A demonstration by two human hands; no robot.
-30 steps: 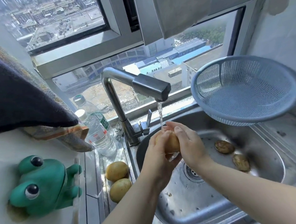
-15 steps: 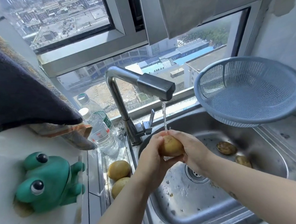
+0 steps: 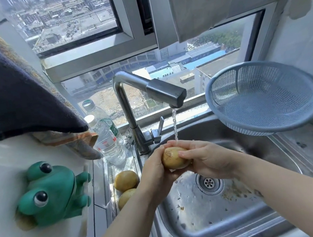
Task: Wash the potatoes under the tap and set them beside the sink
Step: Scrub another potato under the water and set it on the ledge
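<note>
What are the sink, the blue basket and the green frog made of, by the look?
The sink looks like stainless steel: grey, brushed, dully reflective. The blue basket seems moulded plastic: even matte colour, fine regular mesh, smooth rim. The green frog is probably rubber or vinyl, judging by its rounded, slightly glossy skin; which, I cannot tell.

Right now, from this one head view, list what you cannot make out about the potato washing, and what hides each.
All in the head view.
The held potato: underside covered by the left hand and right hand.
The lower potato beside the sink: partly behind the left forearm.
Sink floor under the right forearm: hidden, so potatoes there cannot be told.
The bottle label: too blurred to read.
</note>
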